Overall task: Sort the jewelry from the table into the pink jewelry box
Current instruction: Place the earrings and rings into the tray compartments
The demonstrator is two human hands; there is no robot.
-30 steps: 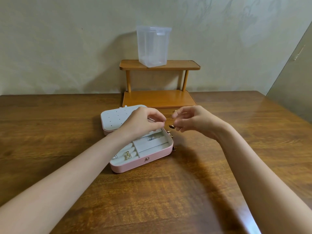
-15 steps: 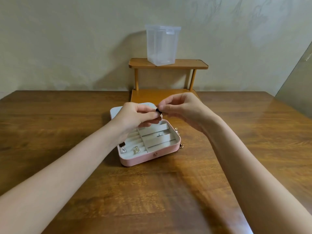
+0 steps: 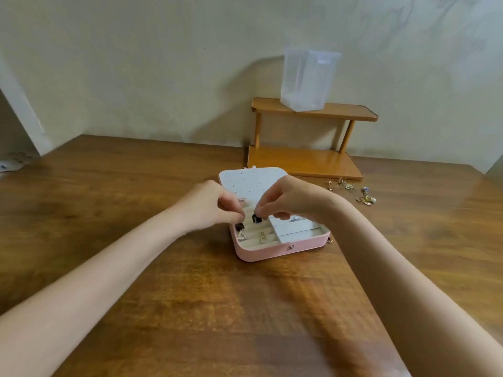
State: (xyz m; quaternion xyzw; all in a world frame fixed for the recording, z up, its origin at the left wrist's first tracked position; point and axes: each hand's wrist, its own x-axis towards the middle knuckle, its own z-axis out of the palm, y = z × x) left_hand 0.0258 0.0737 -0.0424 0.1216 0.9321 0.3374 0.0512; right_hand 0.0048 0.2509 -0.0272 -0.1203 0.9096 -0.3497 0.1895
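Both hands are down over the open pink jewelry box now. The right hand pinches a small black earring at its fingertips, just above the ring-roll slots. Right beside it, the left hand curls its fingers onto a second black earring, which looks already seated in the rolls under its fingertips. These pieces are likely tiny, light, rigid and slippery, so a fingertip pinch on the dark body seems the safest hold. More loose jewelry waits on the table, off beyond the right wrist.
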